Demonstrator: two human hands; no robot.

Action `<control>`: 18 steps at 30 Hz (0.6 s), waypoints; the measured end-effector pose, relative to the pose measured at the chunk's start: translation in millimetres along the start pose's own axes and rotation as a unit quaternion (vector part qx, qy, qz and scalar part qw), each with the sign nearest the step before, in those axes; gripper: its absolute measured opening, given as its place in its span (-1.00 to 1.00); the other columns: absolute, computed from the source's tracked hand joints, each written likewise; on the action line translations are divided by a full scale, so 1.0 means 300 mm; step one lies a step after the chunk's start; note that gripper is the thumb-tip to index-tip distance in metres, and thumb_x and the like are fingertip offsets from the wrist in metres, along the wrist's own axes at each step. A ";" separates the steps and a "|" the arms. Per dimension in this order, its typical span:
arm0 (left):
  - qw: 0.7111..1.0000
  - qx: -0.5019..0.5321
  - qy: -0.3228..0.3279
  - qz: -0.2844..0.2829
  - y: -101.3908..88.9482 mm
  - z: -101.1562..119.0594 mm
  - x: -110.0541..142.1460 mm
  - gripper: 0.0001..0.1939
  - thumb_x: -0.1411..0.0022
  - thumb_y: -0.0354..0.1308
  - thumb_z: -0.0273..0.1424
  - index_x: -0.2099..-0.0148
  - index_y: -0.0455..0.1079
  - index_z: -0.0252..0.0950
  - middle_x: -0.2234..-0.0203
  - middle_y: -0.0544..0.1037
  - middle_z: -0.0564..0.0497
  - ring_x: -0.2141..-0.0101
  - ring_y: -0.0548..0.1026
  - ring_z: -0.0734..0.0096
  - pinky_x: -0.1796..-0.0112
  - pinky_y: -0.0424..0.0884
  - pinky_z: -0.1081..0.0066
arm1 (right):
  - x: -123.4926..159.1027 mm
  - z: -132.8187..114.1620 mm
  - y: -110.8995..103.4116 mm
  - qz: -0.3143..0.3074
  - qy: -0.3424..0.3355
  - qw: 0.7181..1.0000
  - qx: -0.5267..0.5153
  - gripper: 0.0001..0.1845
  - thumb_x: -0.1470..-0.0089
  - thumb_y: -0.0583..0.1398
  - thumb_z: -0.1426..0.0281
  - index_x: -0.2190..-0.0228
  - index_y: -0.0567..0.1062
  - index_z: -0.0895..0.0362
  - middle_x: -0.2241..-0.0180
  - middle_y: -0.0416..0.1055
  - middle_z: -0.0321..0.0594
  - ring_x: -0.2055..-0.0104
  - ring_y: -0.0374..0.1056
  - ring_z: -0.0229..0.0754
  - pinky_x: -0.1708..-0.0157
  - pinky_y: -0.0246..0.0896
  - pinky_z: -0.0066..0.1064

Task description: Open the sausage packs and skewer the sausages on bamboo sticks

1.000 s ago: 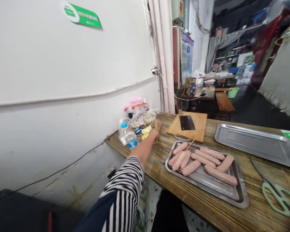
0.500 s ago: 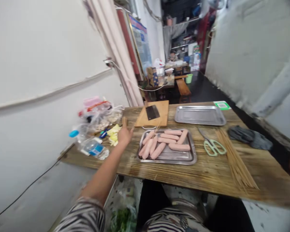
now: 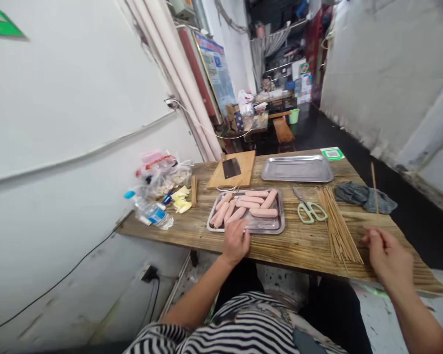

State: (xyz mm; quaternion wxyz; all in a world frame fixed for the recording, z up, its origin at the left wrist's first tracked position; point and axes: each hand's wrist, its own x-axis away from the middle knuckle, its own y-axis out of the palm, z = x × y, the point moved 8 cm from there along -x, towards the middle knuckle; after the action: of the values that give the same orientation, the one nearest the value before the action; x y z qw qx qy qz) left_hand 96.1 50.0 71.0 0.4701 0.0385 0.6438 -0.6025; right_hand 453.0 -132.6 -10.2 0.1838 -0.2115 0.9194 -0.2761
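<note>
Brown desk, white wall left of sausage tray; pink sausages inside. Left grip at near rim, right grip well right; can't tell if clamped.

Single head-worn camera looking from the near-edge side of the table, sitting close, tilting downward, facing the far edge and the dark floor beyond.

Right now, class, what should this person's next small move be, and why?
Probably the left hand should take the nearest sausage: that hand is at the metal tray's near edge, close to it, and wooden skewers lie near the right hand.
</note>
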 end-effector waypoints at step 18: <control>0.934 -0.079 0.055 -0.343 0.337 0.041 -0.241 -0.73 -0.25 0.03 -0.37 0.01 0.32 -0.29 0.12 0.35 -0.12 0.03 0.26 0.17 0.03 0.20 0.22 | -0.008 -0.017 0.015 -0.022 0.009 1.000 0.014 -0.52 -0.09 -0.09 0.19 0.04 0.38 0.05 0.47 0.47 -0.23 0.26 0.39 0.01 0.19 0.17 -0.22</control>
State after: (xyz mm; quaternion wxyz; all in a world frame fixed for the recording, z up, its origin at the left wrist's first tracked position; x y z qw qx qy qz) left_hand 205.6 104.7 45.4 0.2003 -0.1887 0.6881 -0.6714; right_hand 451.4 -125.9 -8.4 0.1723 -0.2264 0.9123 -0.2945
